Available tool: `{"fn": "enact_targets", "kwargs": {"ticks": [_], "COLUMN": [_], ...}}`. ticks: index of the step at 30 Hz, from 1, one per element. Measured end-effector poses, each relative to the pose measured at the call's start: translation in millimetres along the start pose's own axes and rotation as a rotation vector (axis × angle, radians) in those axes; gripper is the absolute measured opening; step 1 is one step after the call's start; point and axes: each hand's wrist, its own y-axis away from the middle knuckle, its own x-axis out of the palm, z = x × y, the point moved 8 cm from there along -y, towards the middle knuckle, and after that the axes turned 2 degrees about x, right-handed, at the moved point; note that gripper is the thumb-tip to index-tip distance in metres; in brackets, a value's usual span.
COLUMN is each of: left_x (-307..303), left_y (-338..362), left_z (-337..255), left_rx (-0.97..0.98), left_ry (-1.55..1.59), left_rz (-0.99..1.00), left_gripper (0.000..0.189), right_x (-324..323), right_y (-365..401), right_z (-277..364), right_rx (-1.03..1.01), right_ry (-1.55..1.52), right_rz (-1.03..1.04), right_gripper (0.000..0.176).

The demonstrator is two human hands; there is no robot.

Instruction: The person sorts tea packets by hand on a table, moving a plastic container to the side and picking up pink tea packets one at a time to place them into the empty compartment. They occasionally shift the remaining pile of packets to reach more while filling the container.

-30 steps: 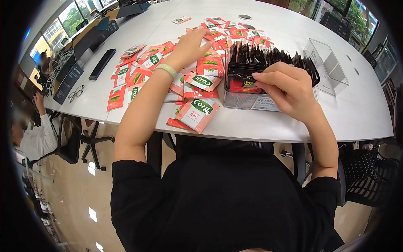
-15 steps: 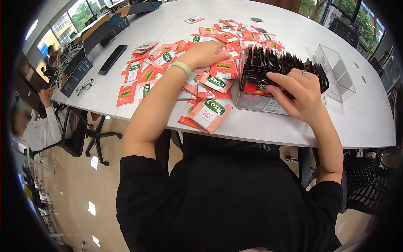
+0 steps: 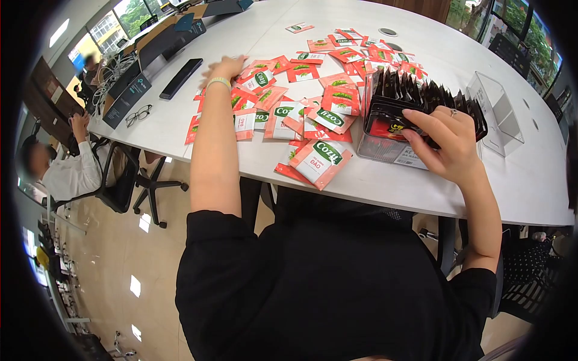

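Note:
Red and white Cozy sachets lie spread in an overlapping heap across the white table. My left hand rests at the heap's far left edge, palm down, with its fingers stretched toward the right and partly blurred. To the right of the heap stands a clear plastic box packed with upright black sachets. At the front of this box my right hand pinches the edge of a black and red sachet between thumb and fingers.
An empty clear divided holder stands right of the box. A black phone, eyeglasses and a dark long box with cables lie at the left. A seated person is beyond the table's left edge. One sachet lies apart at the back.
My left hand has moved left from the middle of the heap to its far left edge, and some sachets there have shifted. My right hand keeps its grip at the box. The view has shifted slightly.

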Motion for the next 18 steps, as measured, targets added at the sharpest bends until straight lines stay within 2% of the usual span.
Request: {"fn": "enact_targets", "kwargs": {"ticks": [1,3,5,7,9,10,11,13,14,18], "left_x": [13,17,25,34,44,28,13,13,7,14], "left_y": [-1,-1,8,9,0,20,30,59,66,54], "left_z": [6,-3,-32,-45,-66,-70,-68,-79,-77,-63], "left_rx": [-0.037,-0.005,0.204,0.262,0.440,0.407,0.405,0.651,0.624,0.559], "left_ry": [-0.021,-0.067,-0.019,-0.030,0.006,0.071,0.073,0.085,0.099,-0.084], "left_rz": [0.076,0.073,0.160,0.159,0.161,0.168,0.169,0.498,0.489,0.400], "left_gripper": [0.089,0.092,0.092,0.096,0.100,0.112,0.112,0.127,0.135,0.131], "right_x": [0,1,1,1,1,1,1,1,1,1], "right_y": [0,0,-1,0,0,0,0,0,1,1], "right_z": [0,0,-1,-1,0,0,0,-1,-2,-1], "right_rx": [0.001,0.006,-0.004,0.005,0.008,0.008,0.009,0.004,0.001,-0.001], "right_ry": [0.003,0.008,-0.019,-0.021,-0.019,-0.011,-0.002,-0.015,-0.026,-0.010], "right_rz": [0.009,0.019,0.014,0.016,0.018,0.023,0.027,0.023,0.018,0.014], "right_gripper": [0.026,0.027,0.027,0.027,0.028,0.028,0.028,0.028,0.028,0.028]}}
